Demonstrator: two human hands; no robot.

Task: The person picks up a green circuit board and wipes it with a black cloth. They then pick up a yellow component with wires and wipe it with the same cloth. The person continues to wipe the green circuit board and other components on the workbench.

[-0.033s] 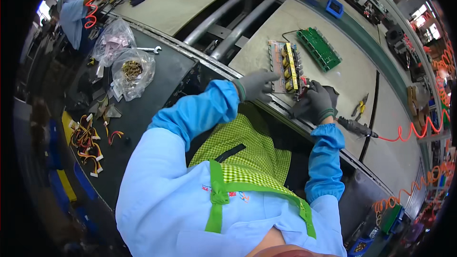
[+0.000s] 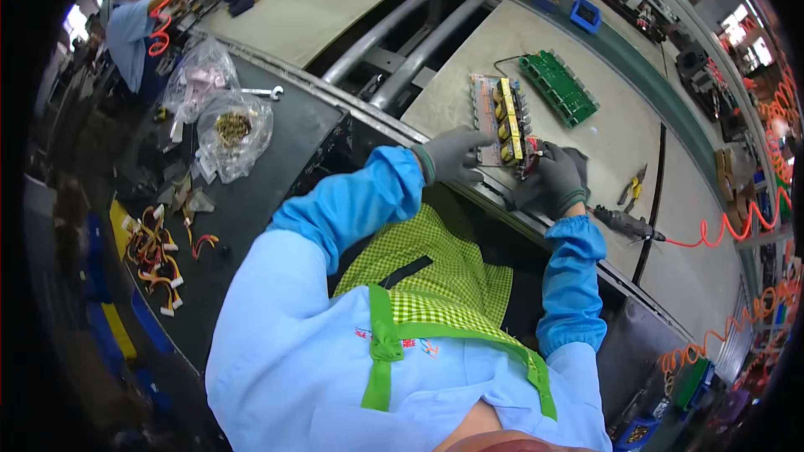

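A circuit board with yellow transformers [image 2: 507, 121] lies on the worktop before me. My left hand [image 2: 455, 156], in a grey glove, is at the board's near left edge, its index finger stretched and apart from the thumb, holding nothing I can see. My right hand [image 2: 559, 176], gloved too, is closed at the board's near right corner beside small red parts or wires; what its fingers pinch is hidden. A dark grey cloth-like piece [image 2: 574, 159] lies behind and under that hand. Beyond the board lies a larger green circuit board [image 2: 559, 88].
To the right are yellow-handled pliers [image 2: 634, 188] and a powered screwdriver [image 2: 626, 223] on a red coiled hose. At left are plastic bags of small parts [image 2: 234, 134], a wrench [image 2: 266, 93] and bundled cables [image 2: 152, 255]. Metal rollers [image 2: 427, 52] fill a gap; a co-worker [image 2: 127, 29] stands far left.
My left hand has shifted slightly right, its fingertips closer to the board with transformers. The right hand stays nearly in place at the board's corner.
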